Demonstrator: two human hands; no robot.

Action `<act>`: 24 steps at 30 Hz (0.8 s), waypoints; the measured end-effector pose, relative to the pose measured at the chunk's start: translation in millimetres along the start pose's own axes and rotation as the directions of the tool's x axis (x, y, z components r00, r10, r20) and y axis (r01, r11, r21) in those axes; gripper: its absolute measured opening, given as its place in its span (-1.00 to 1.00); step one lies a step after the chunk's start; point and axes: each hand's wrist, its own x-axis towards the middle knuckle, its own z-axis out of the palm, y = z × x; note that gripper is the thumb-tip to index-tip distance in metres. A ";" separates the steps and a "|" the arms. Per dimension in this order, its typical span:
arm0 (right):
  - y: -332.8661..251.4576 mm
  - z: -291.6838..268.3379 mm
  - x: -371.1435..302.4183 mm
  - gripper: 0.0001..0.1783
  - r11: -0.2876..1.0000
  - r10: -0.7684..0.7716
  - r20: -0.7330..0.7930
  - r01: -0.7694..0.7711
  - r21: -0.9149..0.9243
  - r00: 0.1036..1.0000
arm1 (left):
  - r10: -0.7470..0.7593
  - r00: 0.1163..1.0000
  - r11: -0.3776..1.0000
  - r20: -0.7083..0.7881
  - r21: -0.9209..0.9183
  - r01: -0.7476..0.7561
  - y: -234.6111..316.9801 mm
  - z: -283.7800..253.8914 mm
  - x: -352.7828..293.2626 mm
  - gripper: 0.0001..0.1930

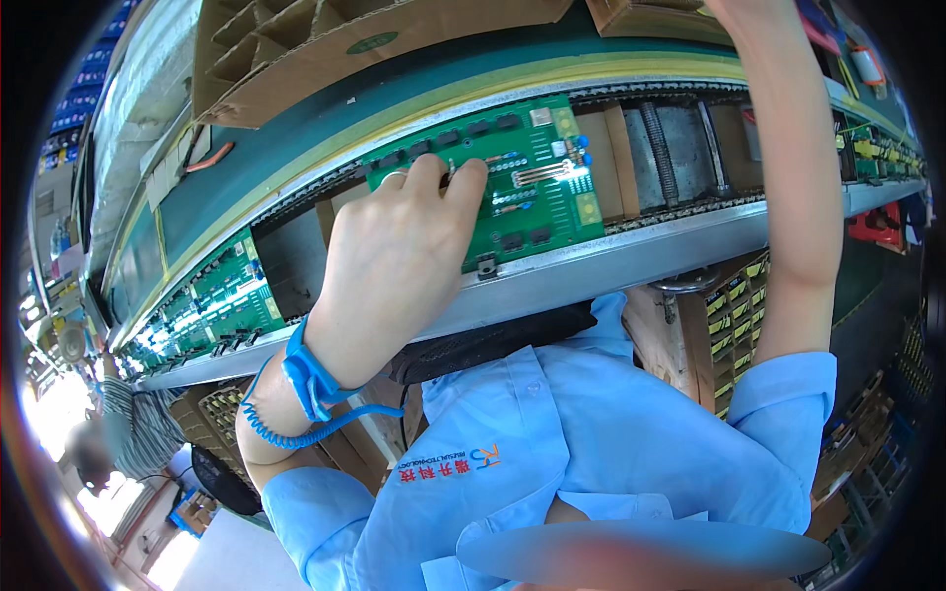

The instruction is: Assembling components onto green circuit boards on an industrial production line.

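Observation:
A green circuit board [552, 222] lies across the metal rails of the line in front of me. My left hand [399, 231], with a blue coiled wrist strap [310, 379] on its wrist, is over the board's left half. Its thumb and fingers are bent together at the board's surface, around a small part I cannot make out. Black parts, blue discs [582, 150] and a row of copper-coloured wires [542, 174] stand on the board. My right forearm [798, 148] stretches over the rails to the far side; its hand is beyond the top edge.
Another green board [212, 300] sits on the rails to the left, with more boards [877, 153] at the far right. A divided cardboard box [325, 59] stands on the green bench beyond the rails. A person in a striped top [138, 419] is at the far left.

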 end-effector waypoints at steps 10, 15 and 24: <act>12.1 49.4 -110.0 -0.53 0.794 0.486 0.405 -0.585 0.166 0.774 | -0.106 0.955 0.943 -0.277 -0.331 0.009 -20.0 17.3 -28.4 -0.10; 25.1 53.2 -107.9 -0.52 0.852 0.482 0.375 -0.523 0.007 0.792 | -0.137 0.928 0.952 -0.346 -0.305 0.027 -22.0 26.6 -32.7 -0.14; 26.0 54.1 -106.3 -0.52 0.842 0.528 0.356 -0.529 -0.105 0.771 | -0.175 0.927 0.935 -0.332 -0.350 0.051 -21.2 31.5 -37.2 -0.25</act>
